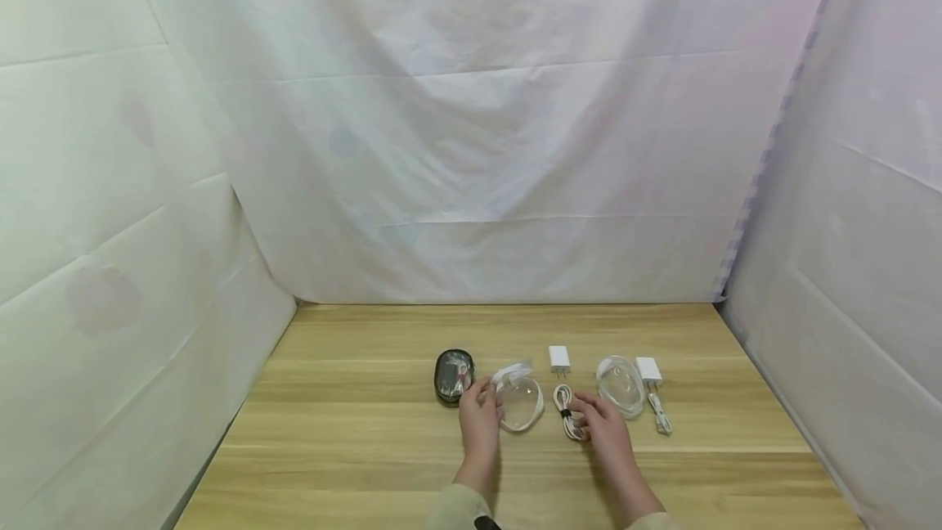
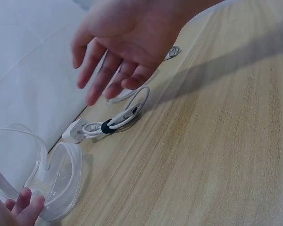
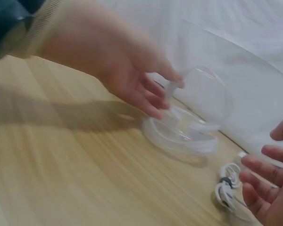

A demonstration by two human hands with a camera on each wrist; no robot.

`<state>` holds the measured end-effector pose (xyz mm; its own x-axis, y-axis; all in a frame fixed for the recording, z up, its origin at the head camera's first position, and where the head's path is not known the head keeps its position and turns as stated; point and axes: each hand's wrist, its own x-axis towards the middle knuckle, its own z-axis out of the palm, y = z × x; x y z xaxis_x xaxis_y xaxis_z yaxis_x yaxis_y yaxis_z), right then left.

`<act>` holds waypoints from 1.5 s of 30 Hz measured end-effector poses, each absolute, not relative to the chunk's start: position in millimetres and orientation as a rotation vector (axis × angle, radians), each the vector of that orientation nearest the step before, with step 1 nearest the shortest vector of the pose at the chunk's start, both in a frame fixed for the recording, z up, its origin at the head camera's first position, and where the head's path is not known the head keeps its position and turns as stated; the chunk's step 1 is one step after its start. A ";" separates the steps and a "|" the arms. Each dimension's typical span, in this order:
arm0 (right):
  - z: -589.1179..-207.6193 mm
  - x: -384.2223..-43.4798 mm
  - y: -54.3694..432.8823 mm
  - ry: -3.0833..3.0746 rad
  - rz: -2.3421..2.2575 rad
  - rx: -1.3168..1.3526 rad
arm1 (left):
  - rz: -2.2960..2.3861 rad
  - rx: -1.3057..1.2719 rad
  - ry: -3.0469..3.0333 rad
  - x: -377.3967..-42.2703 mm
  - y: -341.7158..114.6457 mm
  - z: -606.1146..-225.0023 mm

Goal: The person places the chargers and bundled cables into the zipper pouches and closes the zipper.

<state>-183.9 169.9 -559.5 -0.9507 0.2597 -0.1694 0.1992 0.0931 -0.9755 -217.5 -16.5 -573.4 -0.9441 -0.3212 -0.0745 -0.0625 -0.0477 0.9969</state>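
A clear oval case (image 1: 540, 414) stands with its transparent lid (image 3: 210, 94) raised, near the middle of the table. My left hand (image 1: 480, 419) holds the lid at its left side, thumb above and fingers below in the right wrist view. Just right of the case lies a coiled white cable (image 1: 573, 428) bound by a black strap (image 2: 107, 126). Over this cable hovers my right hand (image 1: 605, 432), its fingers spread and relaxed with nothing in them. In the left wrist view its palm (image 2: 132, 35) shows above the coil.
To the left sits a black oval case (image 1: 453, 377) with dark items inside. A white charger plug (image 1: 559, 357) lies behind the coiled cable. Farther right are a second clear case (image 1: 621, 387), another white plug (image 1: 648, 370) and a small bundled cable (image 1: 660, 415). White cloth (image 1: 471, 145) encloses the wooden table.
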 end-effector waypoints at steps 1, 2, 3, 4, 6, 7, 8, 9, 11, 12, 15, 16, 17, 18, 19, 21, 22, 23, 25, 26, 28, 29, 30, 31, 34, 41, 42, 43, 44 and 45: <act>-559.9 -183.2 173.3 -2.294 2.014 -0.500 | -2.105 0.415 -2.033 -217.1 -16.4 -573.2; -559.9 -182.1 176.5 -2.304 1.998 -0.514 | -2.101 0.419 -2.036 -216.8 -16.4 -573.0; -559.6 -181.2 178.9 -2.304 1.992 -0.529 | -2.098 0.417 -2.038 -216.5 -16.3 -572.8; -559.6 -180.3 181.1 -2.305 1.988 -0.545 | -2.094 0.415 -2.039 -216.2 -16.3 -572.6; -559.4 -178.8 184.7 -2.318 1.966 -0.559 | -2.088 0.413 -2.042 -215.8 -16.5 -572.2; -559.9 -178.3 185.9 -2.327 1.949 -0.567 | -2.088 0.415 -2.041 -215.6 -16.6 -572.2; -560.3 -177.8 186.9 -2.342 1.923 -0.573 | -2.088 0.411 -2.040 -215.7 -16.8 -572.2; -561.1 -177.5 187.7 -2.357 1.900 -0.573 | -2.090 0.408 -2.038 -215.8 -16.9 -572.3; -563.0 -176.3 189.5 -2.400 1.842 -0.564 | -2.095 0.413 -2.034 -216.3 -17.1 -572.9; -564.6 -176.0 190.1 -2.419 1.820 -0.559 | -2.097 0.414 -2.032 -216.6 -17.2 -573.1; -568.4 -174.6 191.3 -2.470 1.789 -0.530 | -2.090 0.416 -2.033 -217.0 -17.4 -573.7; -569.7 -174.2 191.4 -2.484 1.783 -0.518 | -2.086 0.420 -2.035 -216.8 -17.4 -573.5; -571.1 -174.0 191.3 -2.496 1.778 -0.503 | -2.082 0.422 -2.035 -216.6 -17.4 -573.3; -572.3 -173.8 191.1 -2.501 1.782 -0.497 | -2.080 0.420 -2.034 -216.5 -17.4 -573.5; -573.6 -173.8 190.8 -2.510 1.774 -0.488 | -2.078 0.416 -2.032 -216.3 -17.3 -573.5; -575.6 -173.9 190.2 -2.530 1.756 -0.464 | -2.085 0.421 -2.026 -216.1 -16.9 -573.6; -576.6 -174.2 189.9 -2.544 1.740 -0.455 | -2.084 0.418 -2.024 -216.1 -16.9 -573.9; -577.5 -174.7 189.7 -2.558 1.724 -0.454 | -2.083 0.416 -2.023 -216.3 -16.8 -574.3; -578.9 -175.9 189.3 -2.594 1.687 -0.448 | -2.081 0.415 -2.023 -216.6 -16.7 -574.6; -579.2 -176.4 189.1 -2.614 1.666 -0.446 | -2.080 0.419 -2.024 -216.7 -16.7 -574.7; -579.8 -178.1 188.3 -2.661 1.609 -0.436 | -2.070 0.414 -2.032 -216.9 -16.9 -574.7; -579.8 -178.8 187.7 -2.681 1.587 -0.429 | -2.068 0.415 -2.037 -216.9 -16.9 -574.3; -579.5 -179.4 187.1 -2.700 1.567 -0.420 | -2.068 0.416 -2.043 -216.9 -17.1 -573.9; -579.3 -179.9 186.4 -2.723 1.541 -0.409 | -2.069 0.417 -2.047 -216.9 -17.2 -573.5; -579.6 -180.8 183.9 -2.777 1.479 -0.400 | -2.058 0.413 -2.069 -216.4 -17.6 -571.8; -581.2 -179.8 181.7 -2.815 1.374 -0.407 | -2.045 0.431 -2.087 -214.5 -17.7 -569.4; -581.0 -179.7 182.0 -2.805 1.384 -0.408 | -2.043 0.428 -2.089 -214.4 -17.7 -569.8; -580.8 -179.8 182.5 -2.792 1.397 -0.400 | -2.047 0.426 -2.087 -214.4 -17.6 -569.9; -580.9 -180.1 183.1 -2.779 1.411 -0.400 | -2.048 0.424 -2.087 -214.4 -17.5 -570.0; -581.0 -180.4 183.7 -2.764 1.432 -0.402 | -2.050 0.425 -2.087 -214.6 -17.6 -570.3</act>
